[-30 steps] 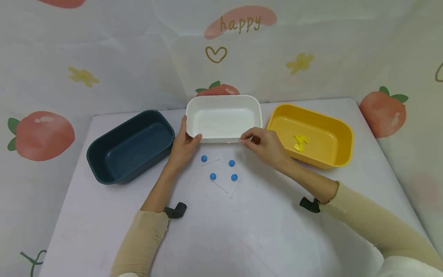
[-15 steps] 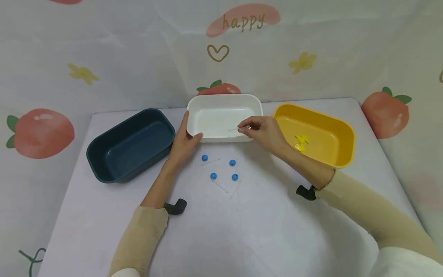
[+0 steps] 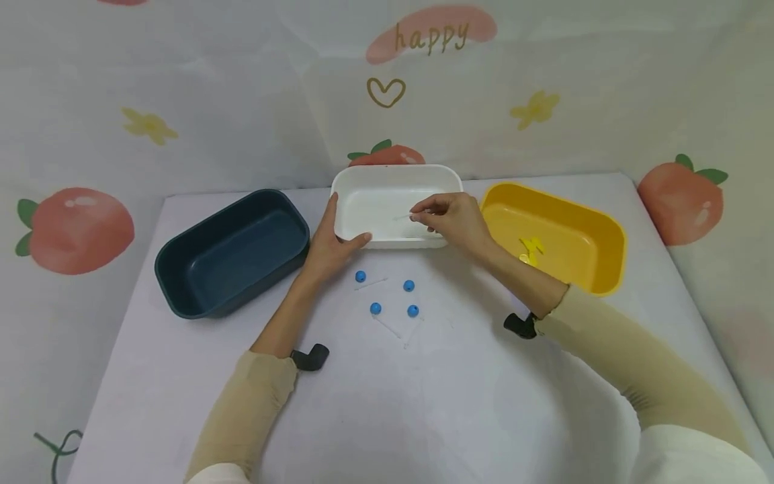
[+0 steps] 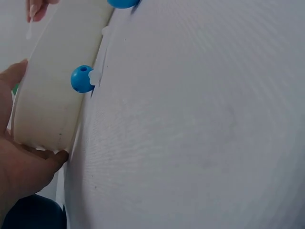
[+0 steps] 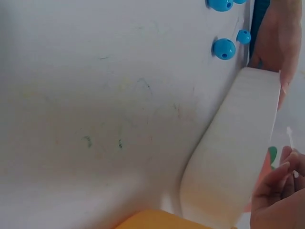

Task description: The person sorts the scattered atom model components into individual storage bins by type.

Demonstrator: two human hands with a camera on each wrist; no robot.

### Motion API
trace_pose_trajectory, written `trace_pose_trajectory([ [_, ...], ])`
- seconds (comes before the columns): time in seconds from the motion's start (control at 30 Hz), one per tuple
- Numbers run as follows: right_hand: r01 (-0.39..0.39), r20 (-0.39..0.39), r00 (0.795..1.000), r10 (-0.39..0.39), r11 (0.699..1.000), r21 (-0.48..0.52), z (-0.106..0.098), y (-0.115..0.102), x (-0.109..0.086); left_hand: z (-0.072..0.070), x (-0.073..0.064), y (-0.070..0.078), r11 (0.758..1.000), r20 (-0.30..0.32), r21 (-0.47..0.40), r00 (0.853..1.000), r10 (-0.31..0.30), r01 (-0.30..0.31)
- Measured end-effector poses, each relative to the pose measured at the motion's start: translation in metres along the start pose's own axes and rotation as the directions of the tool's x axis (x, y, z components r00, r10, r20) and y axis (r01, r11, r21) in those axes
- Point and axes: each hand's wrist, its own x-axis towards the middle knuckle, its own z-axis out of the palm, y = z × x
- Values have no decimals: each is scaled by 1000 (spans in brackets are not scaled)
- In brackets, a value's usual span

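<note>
My left hand [image 3: 329, 247] holds the near left corner of a white plastic basin [image 3: 369, 198], thumb at the near rim and fingers along its end wall. Over the basin's right part, my right hand [image 3: 459, 218] pinches a white cotton swab [image 3: 402, 217] between thumb and fingertips. The swab's tip [image 5: 289, 131] points out past the fingers in the right wrist view. In front of the basin lie several blue beads with holes, one of them a near-left bead [image 3: 375, 308]. Among them are thin cotton swabs, including a slanted swab [image 3: 387, 327] and an upper swab [image 3: 371, 284].
A dark blue basin [image 3: 232, 252] stands to the left of the white one. On the right a yellow basin [image 3: 595, 245] contains small yellow pieces [image 3: 531, 249]. Behind the white-covered table [image 3: 387, 417] hangs a printed cloth [image 3: 254, 101].
My right hand has moved from the white basin's near rim up and inward over the basin, carrying the cotton swab. The left hand stays on the basin's corner.
</note>
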Motion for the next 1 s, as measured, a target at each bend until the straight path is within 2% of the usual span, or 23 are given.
trace_pose_trajectory([
  [0.2, -35, 0, 999, 35, 999, 17, 7, 2, 9, -1, -3, -1, 999, -7, 10, 999, -39, 39],
  [0.6, -165, 8, 986, 165, 986, 31, 14, 7, 36, 2, -2, 0, 999, -33, 10, 998, -53, 53],
  [0.8, -206, 9, 979, 205, 976, 74, 22, 7, 48, 0, -4, 0, 998, -31, 37, 998, -48, 49],
  [1.0, -244, 28, 970, 242, 967, 75, 27, 9, 56, -1, -5, 3, 996, -15, 67, 999, -52, 53],
])
